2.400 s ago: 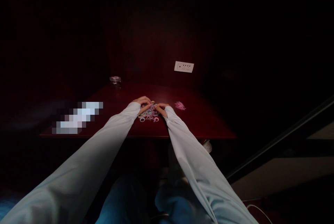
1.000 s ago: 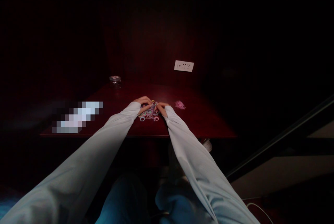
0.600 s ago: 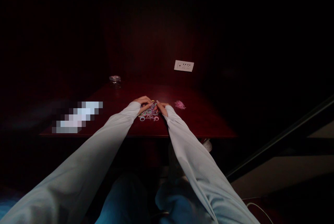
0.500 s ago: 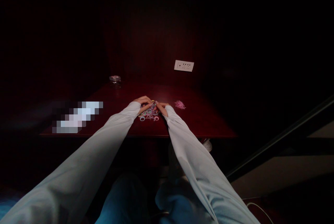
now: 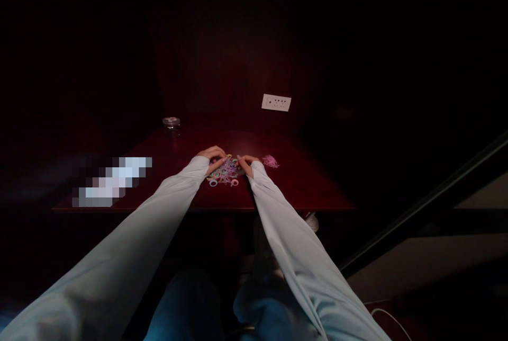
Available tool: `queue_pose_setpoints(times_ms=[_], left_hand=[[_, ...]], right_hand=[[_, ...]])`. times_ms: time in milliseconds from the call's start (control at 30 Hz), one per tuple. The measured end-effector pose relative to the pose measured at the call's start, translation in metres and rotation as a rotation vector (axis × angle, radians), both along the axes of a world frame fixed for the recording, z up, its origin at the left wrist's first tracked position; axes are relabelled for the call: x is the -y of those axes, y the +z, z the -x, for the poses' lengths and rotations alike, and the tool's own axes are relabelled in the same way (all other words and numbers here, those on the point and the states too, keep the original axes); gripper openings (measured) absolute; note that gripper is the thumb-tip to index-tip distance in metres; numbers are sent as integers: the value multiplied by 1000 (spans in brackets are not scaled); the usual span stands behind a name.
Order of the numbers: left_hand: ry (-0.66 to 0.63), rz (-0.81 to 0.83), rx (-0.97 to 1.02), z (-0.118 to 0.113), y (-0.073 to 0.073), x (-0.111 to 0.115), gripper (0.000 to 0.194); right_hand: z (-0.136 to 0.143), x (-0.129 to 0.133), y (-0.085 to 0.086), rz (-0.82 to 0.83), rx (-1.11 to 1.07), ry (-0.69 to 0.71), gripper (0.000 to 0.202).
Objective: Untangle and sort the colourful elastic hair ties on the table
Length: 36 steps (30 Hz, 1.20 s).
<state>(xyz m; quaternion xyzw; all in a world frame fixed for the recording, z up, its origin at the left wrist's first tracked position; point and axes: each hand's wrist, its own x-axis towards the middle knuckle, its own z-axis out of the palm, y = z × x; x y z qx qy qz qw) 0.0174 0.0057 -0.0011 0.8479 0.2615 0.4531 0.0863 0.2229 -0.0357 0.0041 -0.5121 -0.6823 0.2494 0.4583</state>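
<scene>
From my remote seat I see a loose pile of small pastel rings and thin lilac strands (image 5: 226,169) at the middle of the frame, on a dark red, glossy wooden desk (image 5: 305,187). A pale blue ring (image 5: 210,184) and a pink ring (image 5: 237,182) lie along its lower edge. My left hand (image 5: 214,155) curves over the pile's left side, fingertips by a small yellow ring (image 5: 229,156); I can't tell whether they grip it. My right hand (image 5: 246,162) bends in from the right, fingers curled, and I can't make out whether it grasps anything. Right of centre lies a pink bundle of thin strands (image 5: 271,161). Upper left of centre stands a clear, lidded jar (image 5: 171,125).
</scene>
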Motion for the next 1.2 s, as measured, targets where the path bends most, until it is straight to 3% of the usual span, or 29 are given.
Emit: queue_pose_setpoints(times_ms=[100, 200, 267, 333, 533, 667, 767, 967, 1067, 1200], left_hand=[[161, -32, -38, 3, 7, 7, 27], [327, -26, -67, 6, 11, 14, 21], [362, -9, -91, 7, 12, 17, 19], [362, 1, -119, 6, 13, 20, 18], [355, 22, -155, 2, 18, 28, 17], [356, 38, -155, 1, 19, 29, 15], [360, 30, -150, 1, 18, 26, 15], [376, -17, -100, 7, 12, 16, 16], [392, -30, -30, 10, 8, 8, 16], [460, 8, 143, 8, -2, 0, 31]], right_hand=[[-11, 5, 8, -102, 195, -227, 45], [-43, 8, 15, -240, 527, -596, 38], [-69, 9, 16, -252, 641, -792, 38], [-89, 9, 15, -240, 697, -870, 40], [-99, 8, 10, -234, 882, -744, 37], [-97, 10, 11, -217, 842, -770, 37], [-100, 10, 12, -159, 675, -849, 44], [-106, 11, 8, -50, 138, -1017, 53], [-106, 12, 11, -49, 71, -967, 54], [-90, 13, 18, -201, 270, -765, 45]])
